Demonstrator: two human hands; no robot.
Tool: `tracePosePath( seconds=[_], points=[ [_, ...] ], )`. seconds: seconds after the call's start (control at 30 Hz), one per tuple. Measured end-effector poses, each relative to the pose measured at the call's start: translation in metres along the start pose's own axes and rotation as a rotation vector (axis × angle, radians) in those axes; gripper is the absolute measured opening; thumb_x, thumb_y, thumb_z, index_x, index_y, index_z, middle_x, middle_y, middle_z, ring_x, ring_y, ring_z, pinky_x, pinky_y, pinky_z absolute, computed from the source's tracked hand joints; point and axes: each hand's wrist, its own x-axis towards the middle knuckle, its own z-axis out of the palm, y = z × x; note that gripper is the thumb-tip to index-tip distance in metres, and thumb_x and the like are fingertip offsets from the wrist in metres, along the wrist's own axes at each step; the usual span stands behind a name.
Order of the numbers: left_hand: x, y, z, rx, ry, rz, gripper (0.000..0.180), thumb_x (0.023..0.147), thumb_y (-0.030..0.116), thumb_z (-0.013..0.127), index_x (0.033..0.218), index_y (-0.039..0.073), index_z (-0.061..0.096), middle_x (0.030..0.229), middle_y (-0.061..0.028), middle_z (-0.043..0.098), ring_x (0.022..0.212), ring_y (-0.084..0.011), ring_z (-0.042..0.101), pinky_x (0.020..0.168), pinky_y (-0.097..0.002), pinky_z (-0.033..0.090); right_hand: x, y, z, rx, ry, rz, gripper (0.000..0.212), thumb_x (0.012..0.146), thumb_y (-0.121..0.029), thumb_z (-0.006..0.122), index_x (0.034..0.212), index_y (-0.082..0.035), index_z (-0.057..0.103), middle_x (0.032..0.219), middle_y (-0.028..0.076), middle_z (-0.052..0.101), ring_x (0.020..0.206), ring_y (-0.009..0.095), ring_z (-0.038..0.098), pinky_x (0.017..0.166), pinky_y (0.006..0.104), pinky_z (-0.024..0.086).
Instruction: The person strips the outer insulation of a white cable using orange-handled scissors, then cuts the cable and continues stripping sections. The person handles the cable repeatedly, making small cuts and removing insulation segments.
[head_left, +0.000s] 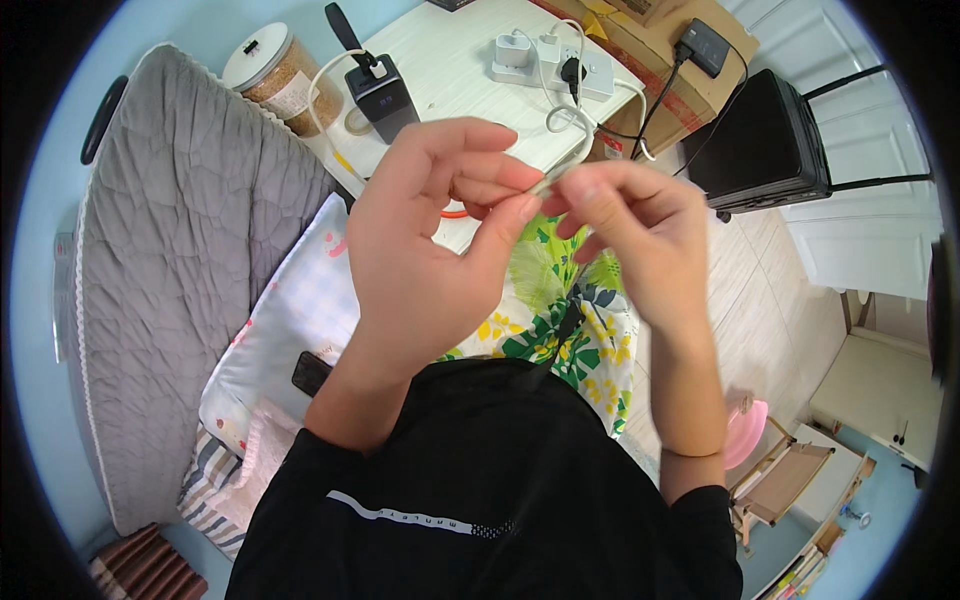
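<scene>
Across the lower middle of the frame spreads a loose black short-sleeved shirt point(480, 450) with a pale stripe, and two bare forearms rise from it toward the centre. Just above the middle of the frame, the left hand point(425, 235) pinches a thin, pale, cord-like piece point(544, 185) between thumb and fingertips, and the right hand point(635, 225) grips its other end narrowly between thumb and forefinger; whether it joins the white cable point(582, 140) behind it I cannot tell. Beneath the hands, at centre, lies white fabric printed with green leaves and yellow flowers point(530, 325). Left of the left forearm, a dark rectangular phone point(311, 373) rests on pale patterned bedding point(270, 335), and a grey quilted panel point(190, 270) fills the left side. Beyond the hands, at upper centre, a white wood-grained tabletop point(440, 75) bears a black box-shaped device point(383, 100), a clear lidded tub of brown contents point(292, 92) and a white power strip point(598, 78) with plugs in it. Farther to the upper right stand a brown cardboard carton point(645, 85), a black suitcase point(750, 140) and white panelled doors point(860, 235)
</scene>
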Motion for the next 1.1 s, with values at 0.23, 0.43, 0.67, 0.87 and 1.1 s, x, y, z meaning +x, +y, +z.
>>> tracePosePath(
  seconds=[0.23, 0.43, 0.67, 0.87, 1.1],
  points=[
    [-0.014, -0.008, 0.007, 0.067, 0.054, 0.165, 0.029, 0.074, -0.012, 0.068, 0.101, -0.003, 0.059, 0.086, -0.0088, 0.068, 0.074, -0.0115, 0.065, 0.069, -0.0222, 0.051, -0.013, 0.026, 0.011, 0.362, 0.011, -0.127, 0.014, 0.090, -0.013, 0.066, 0.094, 0.001, 0.069, 0.084, 0.007, 0.070, 0.071, 0.008, 0.061, 0.058, 0.0196, 0.049],
    [-0.016, -0.006, 0.019, 0.182, 0.085, 0.266, 0.024, 0.074, -0.012, 0.068, 0.095, -0.002, 0.063, 0.087, -0.0086, 0.068, 0.073, -0.0153, 0.065, 0.068, -0.0238, 0.051, -0.023, 0.026, 0.005, 0.358, 0.064, -0.158, 0.013, 0.090, -0.009, 0.064, 0.094, 0.003, 0.068, 0.085, 0.007, 0.070, 0.073, 0.008, 0.062, 0.058, 0.0200, 0.049],
    [-0.016, -0.010, 0.024, 0.284, 0.042, 0.369, 0.025, 0.072, -0.012, 0.069, 0.093, 0.001, 0.064, 0.086, -0.0080, 0.068, 0.070, -0.0214, 0.064, 0.063, -0.0275, 0.049, -0.025, 0.024, -0.003, 0.316, 0.109, -0.136, 0.009, 0.087, -0.004, 0.064, 0.090, 0.003, 0.067, 0.080, 0.006, 0.068, 0.072, 0.007, 0.061, 0.059, 0.0198, 0.048],
    [-0.018, -0.012, 0.030, 0.300, 0.034, 0.370, 0.026, 0.071, -0.013, 0.069, 0.093, 0.000, 0.064, 0.084, -0.0077, 0.067, 0.068, -0.0208, 0.063, 0.062, -0.0275, 0.049, -0.025, 0.024, -0.005, 0.279, 0.164, -0.148, 0.006, 0.084, -0.001, 0.064, 0.087, 0.004, 0.067, 0.079, 0.005, 0.068, 0.072, 0.006, 0.061, 0.062, 0.0195, 0.047],
    [-0.020, -0.014, 0.033, 0.293, 0.040, 0.360, 0.026, 0.071, -0.014, 0.070, 0.091, 0.000, 0.064, 0.082, -0.0074, 0.066, 0.066, -0.0210, 0.061, 0.060, -0.0272, 0.047, -0.030, 0.025, -0.010, 0.347, 0.138, -0.078, 0.006, 0.084, -0.004, 0.067, 0.084, 0.002, 0.068, 0.077, 0.004, 0.067, 0.067, 0.004, 0.058, 0.056, 0.0172, 0.044]
  ],
)
